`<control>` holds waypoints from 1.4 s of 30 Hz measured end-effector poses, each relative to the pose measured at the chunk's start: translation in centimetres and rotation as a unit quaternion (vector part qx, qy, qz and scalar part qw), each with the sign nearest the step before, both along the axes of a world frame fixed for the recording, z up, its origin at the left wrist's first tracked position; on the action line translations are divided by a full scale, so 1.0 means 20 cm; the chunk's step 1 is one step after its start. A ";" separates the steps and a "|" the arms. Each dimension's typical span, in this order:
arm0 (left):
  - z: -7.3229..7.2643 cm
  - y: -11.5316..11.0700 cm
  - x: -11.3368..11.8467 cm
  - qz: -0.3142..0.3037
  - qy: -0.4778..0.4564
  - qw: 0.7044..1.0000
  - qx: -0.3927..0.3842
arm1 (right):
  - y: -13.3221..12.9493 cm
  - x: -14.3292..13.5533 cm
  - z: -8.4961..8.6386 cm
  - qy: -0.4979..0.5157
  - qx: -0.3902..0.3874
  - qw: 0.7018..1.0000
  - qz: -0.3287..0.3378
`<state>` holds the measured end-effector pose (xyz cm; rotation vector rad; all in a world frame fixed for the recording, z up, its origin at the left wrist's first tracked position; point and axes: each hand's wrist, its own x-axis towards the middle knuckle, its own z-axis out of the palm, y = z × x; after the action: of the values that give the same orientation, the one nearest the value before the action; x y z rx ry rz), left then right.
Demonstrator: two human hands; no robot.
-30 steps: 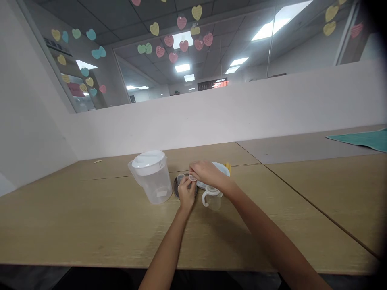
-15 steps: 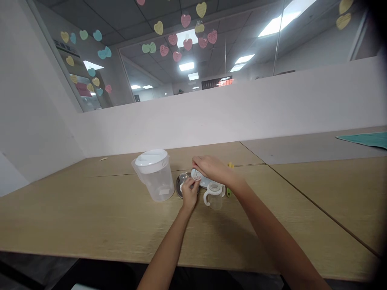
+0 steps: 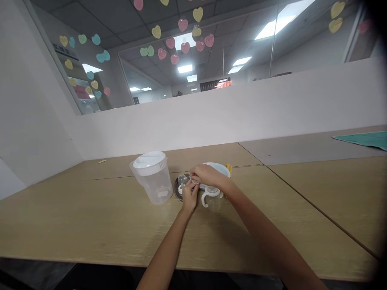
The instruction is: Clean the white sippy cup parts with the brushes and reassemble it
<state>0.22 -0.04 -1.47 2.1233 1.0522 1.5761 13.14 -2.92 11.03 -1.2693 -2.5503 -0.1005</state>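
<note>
My left hand [image 3: 190, 194] is closed, its fingertips pinching a small whitish round piece [image 3: 196, 182], perhaps a ring or cap. My right hand [image 3: 205, 175] comes over it from the right, fingers pressed together at that piece; what they hold is hidden. Just left of my left fingers, a clear dome-shaped part with a white ring [image 3: 182, 181] rests on a dark round metal tray [image 3: 177, 192]. Below my right wrist stands a clear baby bottle with white handles [image 3: 213, 200], partly covered by the forearm. A white plate [image 3: 222, 167] lies behind my right hand.
A clear plastic pitcher with a white lid [image 3: 157, 183] stands to the left. Something yellow [image 3: 229, 169] shows beside the plate. A green cloth [image 3: 363, 139] lies at the far right of the wooden table [image 3: 115, 225], which meets a white wall [image 3: 181, 129].
My right hand has moved down onto the small round piece; the thin line seen below its fingers is now hidden. More of the plate shows, and the right forearm covers more of the bottle.
</note>
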 end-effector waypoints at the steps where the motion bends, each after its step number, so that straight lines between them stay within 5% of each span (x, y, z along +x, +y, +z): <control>1: 0.00 0.00 0.00 0.004 0.007 1.000 0.002 | 0.00 -0.01 0.00 -0.004 0.019 1.000 -0.008; 6: 0.01 -0.01 0.00 0.021 0.030 0.999 0.005 | 0.00 -0.03 -0.01 -0.031 0.085 0.995 -0.041; 26: -0.01 0.00 0.02 0.010 0.018 1.000 -0.001 | 0.00 -0.06 -0.01 0.026 0.108 0.983 -0.143; 31: -0.04 0.01 0.02 0.011 0.072 0.997 -0.010 | -0.05 -0.02 0.06 0.187 0.116 0.966 -0.139; 34: -0.06 0.01 0.03 0.026 0.100 0.995 -0.013 | -0.13 0.06 0.15 0.356 0.173 0.913 -0.098; 37: -0.06 0.01 0.03 0.036 0.109 0.993 -0.016 | -0.15 0.18 0.20 0.415 0.213 0.881 -0.075; 39: -0.05 0.00 0.03 0.039 0.111 0.993 -0.015 | -0.09 0.26 0.18 0.426 0.194 0.878 -0.095; 42: -0.05 0.00 0.03 0.040 0.115 0.992 -0.015 | 0.08 0.37 0.06 0.471 0.056 0.873 -0.113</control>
<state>0.77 -0.03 -2.45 2.3101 1.2393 1.3631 20.54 -1.36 12.16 -1.1592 -1.5362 0.2603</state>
